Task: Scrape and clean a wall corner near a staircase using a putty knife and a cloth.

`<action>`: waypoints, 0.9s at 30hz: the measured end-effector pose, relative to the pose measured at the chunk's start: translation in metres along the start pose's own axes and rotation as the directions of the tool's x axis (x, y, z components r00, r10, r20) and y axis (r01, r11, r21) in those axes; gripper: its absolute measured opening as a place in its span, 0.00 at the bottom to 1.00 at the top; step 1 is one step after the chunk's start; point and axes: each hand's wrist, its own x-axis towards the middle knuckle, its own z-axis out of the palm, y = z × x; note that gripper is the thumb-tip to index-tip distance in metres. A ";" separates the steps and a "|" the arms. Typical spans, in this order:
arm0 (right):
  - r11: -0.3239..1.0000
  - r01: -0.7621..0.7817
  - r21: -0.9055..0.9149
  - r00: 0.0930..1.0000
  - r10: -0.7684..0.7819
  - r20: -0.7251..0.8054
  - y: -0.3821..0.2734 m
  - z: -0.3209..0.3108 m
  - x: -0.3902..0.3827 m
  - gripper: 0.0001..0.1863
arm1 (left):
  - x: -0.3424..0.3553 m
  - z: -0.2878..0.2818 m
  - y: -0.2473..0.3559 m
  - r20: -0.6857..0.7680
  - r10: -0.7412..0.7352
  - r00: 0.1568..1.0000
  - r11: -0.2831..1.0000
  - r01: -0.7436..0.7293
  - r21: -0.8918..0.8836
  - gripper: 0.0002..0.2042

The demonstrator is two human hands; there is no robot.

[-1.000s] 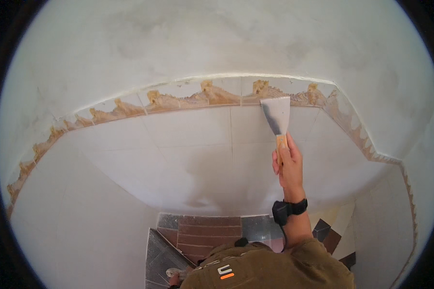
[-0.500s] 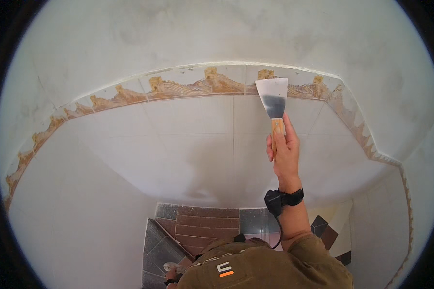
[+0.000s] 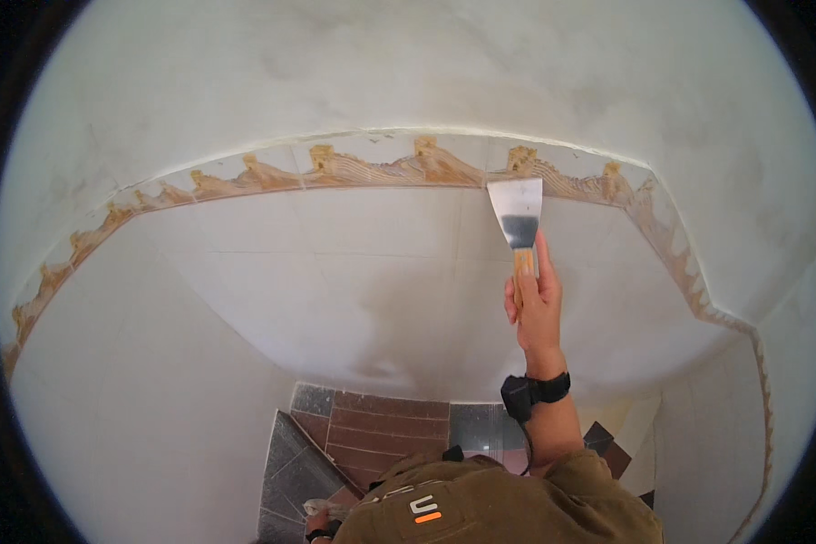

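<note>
My right hand [image 3: 539,313] grips a putty knife by its wooden handle, the index finger stretched along one side. The putty knife [image 3: 518,201] points up toward the wall, its broad metal blade pale at the edge and dark near the handle. In the picture its edge overlaps the lower part of the patterned tile border [image 3: 372,170]; whether it touches the wall I cannot tell. My left hand [image 3: 317,523] is low beside my body, mostly hidden. A pale, whitish thing [image 3: 320,508] shows at its fingers, too small to name.
White wall tiles [image 3: 381,236] lie below the border, a smudged plastered wall [image 3: 381,72] above it. Walls close in at left and right. Beneath me is a floor of brown and dark tiles [image 3: 390,435], with a dark ledge edge [image 3: 322,453] at the left.
My right hand and the putty knife have come down a little, the blade dropping from across the border to its lower edge. The view has shifted slightly. My left hand stays low.
</note>
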 end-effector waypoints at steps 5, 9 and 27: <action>0.999 -0.035 -0.013 0.998 0.034 -0.054 -0.001 -0.001 0.009 0.28 | 0.027 0.001 -0.008 0.432 0.420 0.798 0.751 -0.573 0.329 0.23; 0.991 -0.121 -0.055 0.990 0.117 -0.077 -0.015 0.021 0.011 0.28 | 0.049 0.011 -0.011 0.407 -0.032 0.913 0.977 -0.058 0.207 0.23; 0.991 -0.055 -0.126 0.998 0.052 -0.028 0.014 0.007 0.005 0.26 | -0.028 -0.044 0.010 0.274 0.002 0.962 0.997 0.021 -0.080 0.26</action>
